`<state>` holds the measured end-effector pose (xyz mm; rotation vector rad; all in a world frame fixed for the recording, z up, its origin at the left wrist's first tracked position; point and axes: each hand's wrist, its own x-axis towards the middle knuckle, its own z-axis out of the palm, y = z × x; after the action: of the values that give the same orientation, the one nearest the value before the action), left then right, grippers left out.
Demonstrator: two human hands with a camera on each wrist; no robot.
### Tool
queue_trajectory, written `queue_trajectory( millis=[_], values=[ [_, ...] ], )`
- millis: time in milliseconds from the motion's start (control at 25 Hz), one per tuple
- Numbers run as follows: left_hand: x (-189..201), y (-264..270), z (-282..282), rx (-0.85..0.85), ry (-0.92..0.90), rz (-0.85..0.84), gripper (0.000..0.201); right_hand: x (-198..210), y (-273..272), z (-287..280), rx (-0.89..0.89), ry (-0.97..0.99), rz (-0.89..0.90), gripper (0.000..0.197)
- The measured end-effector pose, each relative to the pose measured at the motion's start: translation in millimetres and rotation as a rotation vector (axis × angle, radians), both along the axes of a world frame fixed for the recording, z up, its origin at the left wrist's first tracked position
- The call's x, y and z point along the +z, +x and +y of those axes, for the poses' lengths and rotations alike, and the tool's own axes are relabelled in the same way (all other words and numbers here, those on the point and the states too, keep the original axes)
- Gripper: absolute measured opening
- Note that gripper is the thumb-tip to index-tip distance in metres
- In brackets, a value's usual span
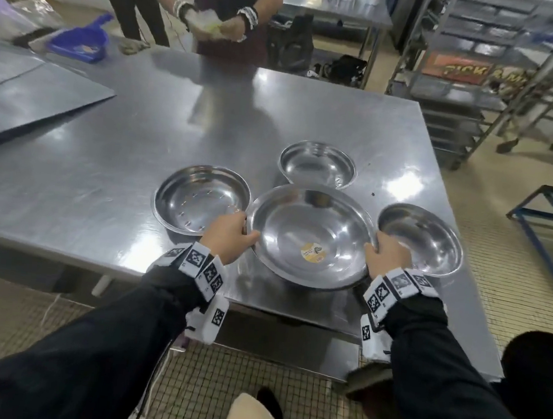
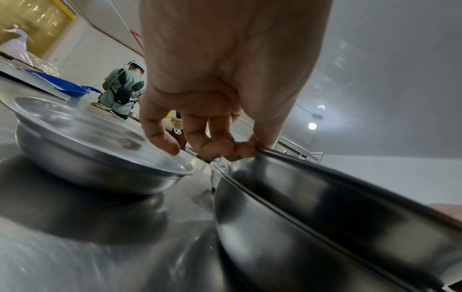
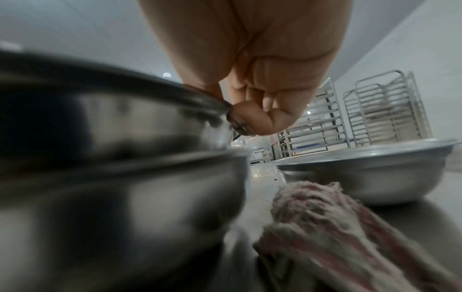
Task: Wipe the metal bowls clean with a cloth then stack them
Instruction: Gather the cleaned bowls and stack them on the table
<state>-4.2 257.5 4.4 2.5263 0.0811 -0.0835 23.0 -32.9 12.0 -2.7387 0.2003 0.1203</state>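
Note:
A large metal bowl with a yellow sticker inside sits near the front edge of the steel table. My left hand grips its left rim and my right hand grips its right rim. In the wrist views the large bowl sits over a second bowl; my fingers curl under its rim. Three smaller bowls stand around it: one left, one behind, one right. A pinkish-grey cloth lies beside my right wrist.
Another person stands at the far side of the table, handling something. A blue dustpan lies at the far left, beside a flat metal sheet. Wheeled tray racks stand on the right. The table's front edge is just under my wrists.

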Motion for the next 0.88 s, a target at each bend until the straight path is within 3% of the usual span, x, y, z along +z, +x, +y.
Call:
queue_trajectory(
  millis=[320, 480, 680, 800, 880],
  values=[
    [-6, -1, -8, 0.006, 0.14, 0.057, 0.023, -13, -9, 2, -0.018, -0.055, 0.017, 0.027],
    [5, 16, -7, 0.047, 0.126, 0.057, 0.04, 3, 4, -7, -0.026, 0.173, -0.061, 0.032],
    [32, 85, -19, 0.065, 0.034, 0.149, 0.035, 28, 79, -18, 0.037, 0.394, -0.025, 0.036],
    [39, 133, -26, 0.073, 0.118, 0.216, 0.035, 30, 147, -20, -0.018, 0.528, 0.093, 0.038],
    [41, 165, -33, 0.077, 0.191, 0.284, 0.042, 27, 195, -19, 0.025, 0.474, 0.202, 0.04]
  ],
)
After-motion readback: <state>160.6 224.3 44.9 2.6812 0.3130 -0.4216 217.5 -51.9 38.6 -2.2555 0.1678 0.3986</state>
